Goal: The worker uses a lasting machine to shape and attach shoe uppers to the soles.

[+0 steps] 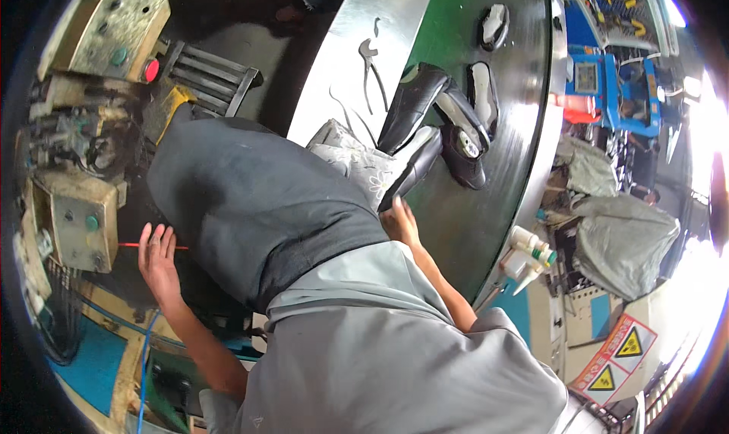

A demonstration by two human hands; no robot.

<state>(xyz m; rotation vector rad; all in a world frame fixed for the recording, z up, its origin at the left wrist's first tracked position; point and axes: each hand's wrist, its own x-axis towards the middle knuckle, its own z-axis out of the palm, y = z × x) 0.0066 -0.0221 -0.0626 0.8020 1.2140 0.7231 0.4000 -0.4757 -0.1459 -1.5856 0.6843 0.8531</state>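
My left hand [159,263] is held out over the machine side with its fingers stretched and slightly apart, holding nothing. Close to it are a worn metal control box [80,225] with a green button and a thin red line. My right hand [400,221] is at the edge of the conveyor, its fingers partly extended, with nothing visible in it. Just beyond its fingertips are a black shoe [420,164] and a grey flower-patterned cloth [345,153]. Another black shoe [414,104] leans among several others on the green conveyor belt [456,233].
Pincers [372,73] lie on the metal ledge [326,66] beside the belt. Another control box [114,35] with a red button stands at far left, near a black slatted rack [213,77]. White bottles [531,248] stand right of the belt, near a cloth-covered machine [623,240].
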